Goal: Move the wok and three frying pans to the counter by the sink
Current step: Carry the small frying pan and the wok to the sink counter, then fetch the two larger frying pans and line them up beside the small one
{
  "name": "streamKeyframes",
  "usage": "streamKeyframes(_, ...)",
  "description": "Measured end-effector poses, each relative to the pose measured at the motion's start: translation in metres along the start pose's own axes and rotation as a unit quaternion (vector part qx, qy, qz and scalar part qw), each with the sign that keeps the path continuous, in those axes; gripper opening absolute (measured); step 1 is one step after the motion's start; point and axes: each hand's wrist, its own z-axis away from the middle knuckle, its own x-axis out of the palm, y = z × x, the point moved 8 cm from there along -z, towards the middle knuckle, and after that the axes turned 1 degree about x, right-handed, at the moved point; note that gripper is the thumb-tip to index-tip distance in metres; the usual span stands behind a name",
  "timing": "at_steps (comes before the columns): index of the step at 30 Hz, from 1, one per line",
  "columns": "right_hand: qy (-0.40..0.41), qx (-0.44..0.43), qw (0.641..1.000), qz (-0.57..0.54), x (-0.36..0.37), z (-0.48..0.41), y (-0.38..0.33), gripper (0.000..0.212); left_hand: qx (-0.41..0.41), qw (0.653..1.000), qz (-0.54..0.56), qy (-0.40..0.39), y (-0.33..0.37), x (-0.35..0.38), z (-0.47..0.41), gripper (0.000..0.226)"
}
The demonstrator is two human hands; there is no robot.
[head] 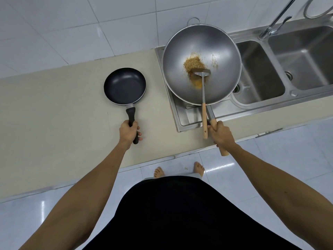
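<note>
A small black frying pan [124, 85] rests on the beige counter [54, 105], left of the sink unit. My left hand [130, 131] grips its black handle. A large grey steel wok [201, 51] sits over the sink's drainboard [187, 118], with brown food residue in its bottom and a metal spatula [203, 91] with a wooden grip lying inside. My right hand [220, 134] is closed around the wok's wooden handle, beside the spatula's grip. No other pans are in view.
A stainless double sink [281, 69] lies to the right of the wok, with a tap [273, 22] behind it. White wall tiles rise behind the counter. The counter's front edge runs just ahead of my bare feet on the white tiled floor.
</note>
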Motion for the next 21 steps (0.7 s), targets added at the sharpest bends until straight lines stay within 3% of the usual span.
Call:
streamKeyframes(6,0.007,0.012,1.000,-0.004,-0.002,0.006,0.004,0.050,0.012,0.998,-0.064,-0.001,0.006,-0.003,0.000,0.028)
streamKeyframes(9,0.005,0.007,1.000,0.006,-0.003,0.008,0.007,0.050,0.036,0.991,-0.132,0.001,0.015,-0.004,-0.001,0.022)
streamKeyframes(11,0.010,0.001,1.000,0.004,-0.006,0.010,0.010,0.054,0.060,0.980,-0.190,0.024,0.025,-0.006,-0.004,0.037)
streamKeyframes(14,0.022,0.000,1.000,0.000,-0.013,0.015,0.013,0.067,0.132,0.942,-0.299,0.072,0.055,-0.002,0.001,0.068)
streamKeyframes(17,0.033,-0.005,0.999,-0.007,-0.023,0.021,0.016,0.076,0.223,0.908,-0.348,0.064,0.089,0.019,0.014,0.072)
streamKeyframes(21,0.065,0.000,0.998,-0.019,-0.048,0.028,0.026,0.075,0.344,0.850,-0.399,-0.011,0.127,0.072,0.033,0.066)
